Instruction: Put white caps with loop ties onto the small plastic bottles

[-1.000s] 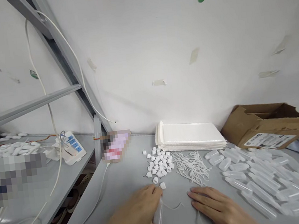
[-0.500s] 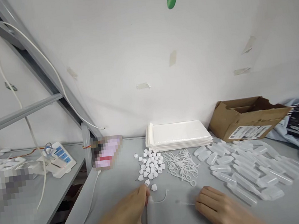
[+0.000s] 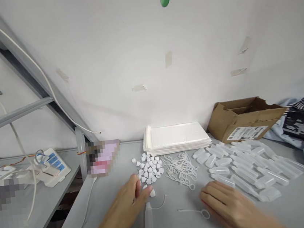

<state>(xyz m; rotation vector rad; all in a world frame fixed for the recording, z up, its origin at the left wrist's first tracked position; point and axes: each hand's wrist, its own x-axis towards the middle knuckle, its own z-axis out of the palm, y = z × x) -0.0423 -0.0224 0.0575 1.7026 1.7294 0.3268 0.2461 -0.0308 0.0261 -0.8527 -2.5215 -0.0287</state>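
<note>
You seem to be at a pick-up step; the next move calls for a fine pinch. Your right hand [image 3: 229, 204], fingers bunched, is near right; what lies under it I cannot tell. Your left hand [image 3: 126, 201] shows a narrow thumb-forefinger gap, nothing visibly gripped. The bottle [image 3: 148, 222] is just near of it, a loop [image 3: 190, 210] just left of your right fingers, a cap [image 3: 152, 193] by your left thumb.

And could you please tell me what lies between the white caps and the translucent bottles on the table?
In the head view, a tangle of white ring-ended strips lies between the white caps and the translucent bottles.
</note>
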